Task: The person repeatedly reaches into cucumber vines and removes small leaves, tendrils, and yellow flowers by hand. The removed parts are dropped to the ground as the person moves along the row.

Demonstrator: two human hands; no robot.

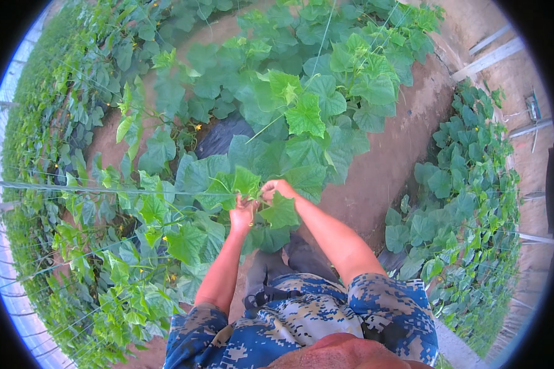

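My left hand (243,213) and my right hand (274,188) meet at the growing tip of a cucumber vine (254,197). The fingers of both hands are closed around its thin stem, partly hidden by leaves. One bright green leaf (246,181) stands above the fingers, and another leaf (280,211) hangs below my right hand. A thin support string (189,192) runs from the left to the vine at my hands. Just beyond, another vine top (290,94) rises beside an upright string (324,37).
Dense cucumber rows spread on the left (97,87) and right (457,203). A bare soil path (374,170) runs between rows. Black plastic mulch (225,133) shows under leaves. Several strings cross at left. Pale posts (489,60) stand by the earthen wall at right.
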